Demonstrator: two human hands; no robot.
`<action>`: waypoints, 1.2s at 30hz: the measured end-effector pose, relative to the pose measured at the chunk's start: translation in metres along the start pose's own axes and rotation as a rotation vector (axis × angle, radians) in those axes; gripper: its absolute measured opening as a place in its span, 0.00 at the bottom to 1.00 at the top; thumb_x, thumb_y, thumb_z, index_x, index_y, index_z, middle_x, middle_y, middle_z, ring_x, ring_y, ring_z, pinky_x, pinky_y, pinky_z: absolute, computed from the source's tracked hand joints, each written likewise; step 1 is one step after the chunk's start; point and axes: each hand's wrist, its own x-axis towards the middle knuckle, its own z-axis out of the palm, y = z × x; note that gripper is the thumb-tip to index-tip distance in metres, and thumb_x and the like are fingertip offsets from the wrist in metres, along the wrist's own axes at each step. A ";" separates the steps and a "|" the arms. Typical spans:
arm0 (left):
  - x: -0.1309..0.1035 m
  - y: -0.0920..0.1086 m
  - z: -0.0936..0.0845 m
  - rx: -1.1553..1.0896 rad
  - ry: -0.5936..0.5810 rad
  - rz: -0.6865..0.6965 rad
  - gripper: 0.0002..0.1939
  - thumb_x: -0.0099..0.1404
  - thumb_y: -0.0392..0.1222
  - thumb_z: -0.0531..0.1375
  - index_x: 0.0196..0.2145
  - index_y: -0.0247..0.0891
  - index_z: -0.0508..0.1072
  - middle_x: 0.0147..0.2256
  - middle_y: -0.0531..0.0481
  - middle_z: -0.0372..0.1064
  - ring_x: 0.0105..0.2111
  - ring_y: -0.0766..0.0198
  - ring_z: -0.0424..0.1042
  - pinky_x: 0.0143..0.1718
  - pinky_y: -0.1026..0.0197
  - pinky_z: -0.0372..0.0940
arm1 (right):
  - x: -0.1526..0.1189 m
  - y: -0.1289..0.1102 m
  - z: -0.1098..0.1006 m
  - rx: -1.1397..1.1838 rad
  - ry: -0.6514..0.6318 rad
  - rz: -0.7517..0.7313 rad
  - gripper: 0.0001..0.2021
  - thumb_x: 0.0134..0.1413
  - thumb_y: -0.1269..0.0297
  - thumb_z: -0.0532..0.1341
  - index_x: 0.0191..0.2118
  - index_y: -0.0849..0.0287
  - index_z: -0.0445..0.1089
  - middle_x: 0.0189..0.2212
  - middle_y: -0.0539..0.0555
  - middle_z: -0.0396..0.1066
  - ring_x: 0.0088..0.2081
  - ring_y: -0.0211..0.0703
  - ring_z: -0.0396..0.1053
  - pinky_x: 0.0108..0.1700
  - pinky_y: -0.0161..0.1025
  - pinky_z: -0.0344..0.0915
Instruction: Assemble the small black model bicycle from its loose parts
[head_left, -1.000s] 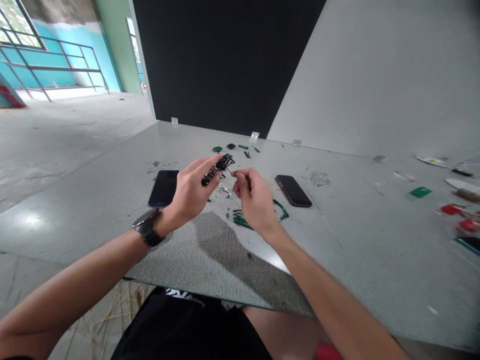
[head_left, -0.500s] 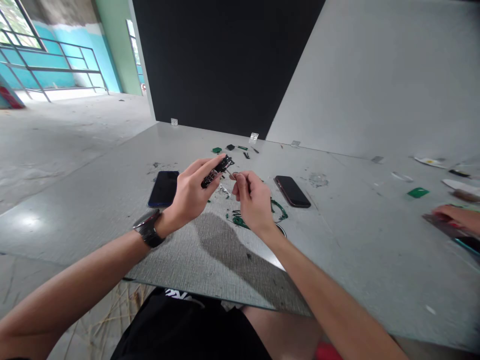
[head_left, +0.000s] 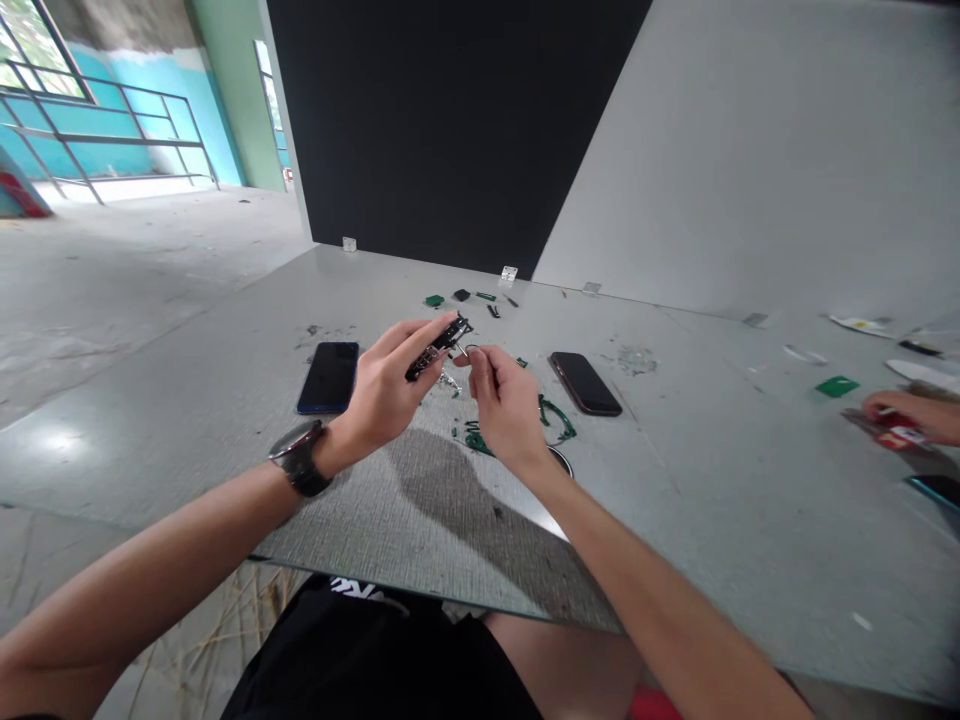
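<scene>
My left hand [head_left: 397, 378], a dark watch on its wrist, is closed around a small black mechanical part [head_left: 441, 345] with silvery details. Thumb and fingers grip it from both sides, tilted above the table. My right hand [head_left: 504, 395] pinches a thin metal piece [head_left: 462, 350] whose tip meets or nearly meets the black part's right end; its exact kind is too small to tell. Small silvery pieces [head_left: 450, 381] lie on the table just beyond the gap between my hands. Below my right hand are green plastic pieces [head_left: 556, 418], partly hidden by it.
A phone [head_left: 328, 377] lies left of my hands and another phone [head_left: 585, 383] right. Small green and black pieces [head_left: 461, 295] lie near the upright panel [head_left: 450, 130]. At far right, another person's hand [head_left: 911, 412] holds something red and white, near a green piece [head_left: 836, 386].
Both my hands keep nearly the same place, with the black part and the thin metal piece shifted slightly. At far right, the other person's hand has moved and now shows a red and white item.
</scene>
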 end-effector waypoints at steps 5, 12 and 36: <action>0.001 0.001 -0.001 -0.004 0.006 -0.003 0.21 0.72 0.35 0.61 0.61 0.39 0.71 0.49 0.44 0.76 0.44 0.63 0.75 0.49 0.60 0.72 | -0.003 -0.001 0.003 0.065 0.033 -0.025 0.10 0.68 0.54 0.58 0.41 0.54 0.61 0.29 0.48 0.66 0.26 0.38 0.62 0.29 0.38 0.57; -0.002 -0.004 0.002 -0.012 0.006 0.015 0.21 0.71 0.34 0.61 0.61 0.40 0.72 0.49 0.44 0.76 0.46 0.62 0.75 0.49 0.59 0.73 | 0.000 0.003 -0.002 0.041 -0.017 -0.021 0.11 0.70 0.54 0.54 0.39 0.55 0.63 0.27 0.48 0.67 0.26 0.37 0.61 0.30 0.39 0.56; -0.005 -0.010 0.008 -0.080 -0.026 -0.085 0.19 0.72 0.35 0.60 0.59 0.41 0.73 0.47 0.44 0.77 0.42 0.64 0.76 0.44 0.60 0.74 | 0.002 0.013 0.001 -0.156 -0.022 -0.090 0.10 0.69 0.56 0.54 0.36 0.54 0.62 0.30 0.52 0.68 0.31 0.43 0.64 0.33 0.40 0.56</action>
